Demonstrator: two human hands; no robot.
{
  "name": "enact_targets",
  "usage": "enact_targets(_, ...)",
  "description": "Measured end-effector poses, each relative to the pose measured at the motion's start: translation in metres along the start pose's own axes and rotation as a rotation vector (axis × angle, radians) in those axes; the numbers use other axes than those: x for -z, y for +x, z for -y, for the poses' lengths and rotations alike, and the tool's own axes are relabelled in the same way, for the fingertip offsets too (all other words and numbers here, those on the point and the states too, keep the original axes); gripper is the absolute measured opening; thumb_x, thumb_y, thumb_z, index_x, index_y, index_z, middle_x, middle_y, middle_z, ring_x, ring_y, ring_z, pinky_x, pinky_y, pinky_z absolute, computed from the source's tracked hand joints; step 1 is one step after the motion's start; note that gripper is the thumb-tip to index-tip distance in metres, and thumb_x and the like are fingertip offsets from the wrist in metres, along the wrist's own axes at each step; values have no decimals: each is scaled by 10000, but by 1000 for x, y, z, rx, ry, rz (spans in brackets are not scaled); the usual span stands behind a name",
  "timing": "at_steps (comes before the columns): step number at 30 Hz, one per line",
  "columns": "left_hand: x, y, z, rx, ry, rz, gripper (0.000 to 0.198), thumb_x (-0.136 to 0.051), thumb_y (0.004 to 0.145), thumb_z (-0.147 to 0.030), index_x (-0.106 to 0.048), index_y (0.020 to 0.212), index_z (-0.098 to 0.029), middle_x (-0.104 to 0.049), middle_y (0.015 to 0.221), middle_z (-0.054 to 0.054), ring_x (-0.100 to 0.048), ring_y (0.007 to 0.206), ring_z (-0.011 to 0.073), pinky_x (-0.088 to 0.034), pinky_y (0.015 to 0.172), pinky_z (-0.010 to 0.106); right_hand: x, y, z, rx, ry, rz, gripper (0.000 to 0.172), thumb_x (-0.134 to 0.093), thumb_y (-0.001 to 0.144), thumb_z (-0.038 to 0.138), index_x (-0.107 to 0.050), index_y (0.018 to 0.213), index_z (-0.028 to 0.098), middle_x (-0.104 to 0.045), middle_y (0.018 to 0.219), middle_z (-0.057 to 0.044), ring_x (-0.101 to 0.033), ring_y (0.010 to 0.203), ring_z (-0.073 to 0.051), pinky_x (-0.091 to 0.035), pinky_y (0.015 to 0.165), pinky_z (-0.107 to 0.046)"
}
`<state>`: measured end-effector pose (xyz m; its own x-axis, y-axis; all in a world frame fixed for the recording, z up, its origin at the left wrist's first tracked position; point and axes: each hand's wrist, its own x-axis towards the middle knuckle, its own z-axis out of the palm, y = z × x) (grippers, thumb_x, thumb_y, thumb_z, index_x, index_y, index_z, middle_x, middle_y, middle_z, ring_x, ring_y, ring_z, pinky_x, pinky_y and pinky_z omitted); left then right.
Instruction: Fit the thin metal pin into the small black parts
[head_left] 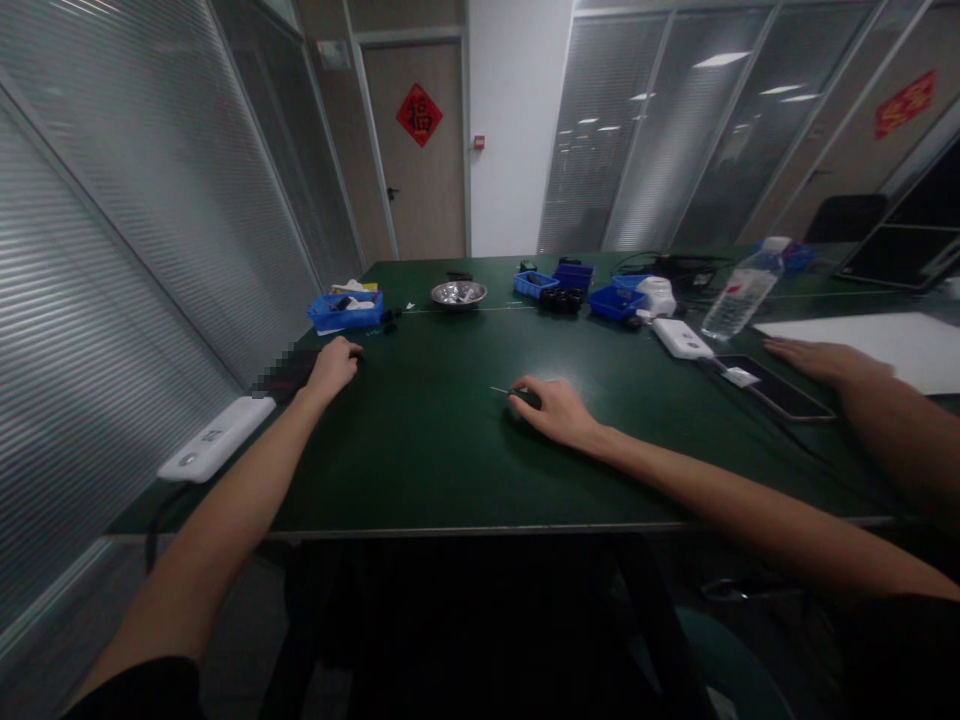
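Note:
My right hand point(559, 410) rests on the green table with its fingers closed around a small screwdriver point(523, 396). The tool's thin metal shaft points left, and most of its dark handle is hidden in my grip. Farther left, my left hand point(336, 368) lies on the tabletop, fingers loosely bent and apart, with nothing seen in them. Beside its wrist is a dark flat object point(296, 375), partly blurred out. Beyond that hand stands a blue tray point(345, 318) of small parts, with little black pieces point(390, 320) next to it.
A metal bowl point(459, 294) of small items sits farther back. Blue bins point(616, 303), a white power strip point(680, 339), a tilted water bottle point(746, 290) and a phone point(776, 388) are at right. Another person's hand point(825, 362) lies by a white sheet point(915, 345). Another power strip point(217, 438) is left.

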<state>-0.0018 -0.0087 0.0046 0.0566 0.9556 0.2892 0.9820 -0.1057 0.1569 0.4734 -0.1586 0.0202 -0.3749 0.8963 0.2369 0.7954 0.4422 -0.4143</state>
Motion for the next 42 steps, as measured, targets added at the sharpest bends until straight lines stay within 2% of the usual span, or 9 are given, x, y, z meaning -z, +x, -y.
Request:
enact_targets(7,8,-3,-1,11,-54,-29,336,-632,894,-168,-830,1165,-179,-749,1266,137,-678,1222,342,-518,1113,429,0,0,-1,-8,-1,11,388,-533,1058,486,-708,1254,200,-717,788,-29,-614,657,-172,-405,638,-293)
enact_targets(13,9,-3,-2,45,-114,-3,350,-632,894,-151,-830,1183,-173,-800,1198,119,-713,1180,319,-516,1121,427,2,-1,2,1,-1,-4,370,-542,1055,469,-716,1230,193,-723,788,-35,-619,656,-176,-417,642,-299)
enact_targets(21,7,-6,0,54,-79,-52,318,-643,921,-201,-844,1167,-218,-812,1169,104,-737,1138,327,-544,1083,437,3,-1,3,0,19,20,372,-543,1057,476,-709,1237,196,-733,811,-38,-635,671,-177,-424,641,-299)
enact_targets(25,8,-11,-6,62,-47,-52,355,-623,926,-178,-828,1215,-203,-800,1202,135,-729,1151,349,-543,1075,469,3,-1,2,15,9,13,371,-536,1062,470,-708,1242,195,-725,803,-34,-626,663,-173,-416,635,-297)
enact_targets(29,7,-11,-18,40,-91,-65,380,-630,915,-135,-804,1249,-188,-792,1233,132,-719,1189,312,-512,1118,428,2,0,2,11,-11,4,364,-546,1054,460,-714,1234,193,-727,809,-40,-631,678,-181,-413,640,-301)
enact_targets(34,9,-16,-50,-83,-354,29,307,-698,924,-196,-804,1212,-191,-803,1207,88,-746,1130,244,-540,1086,368,1,0,1,18,-33,27,372,-546,1055,470,-711,1255,204,-733,813,-39,-641,689,-187,-417,648,-300)
enact_targets(37,12,-31,-86,-273,-600,175,300,-733,925,-253,-800,1216,-240,-791,1259,46,-735,1163,230,-535,1105,392,1,1,1,48,-59,25,363,-564,1049,468,-708,1268,216,-763,902,-54,-676,763,-203,-441,694,-308)
enact_targets(42,14,-65,-155,-546,-864,445,401,-764,932,-314,-754,1321,-215,-787,1251,83,-740,1133,221,-549,1055,409,0,-2,2,174,-66,49,376,-561,1051,469,-696,1306,228,-779,1075,-77,-709,906,-231,-463,770,-324)
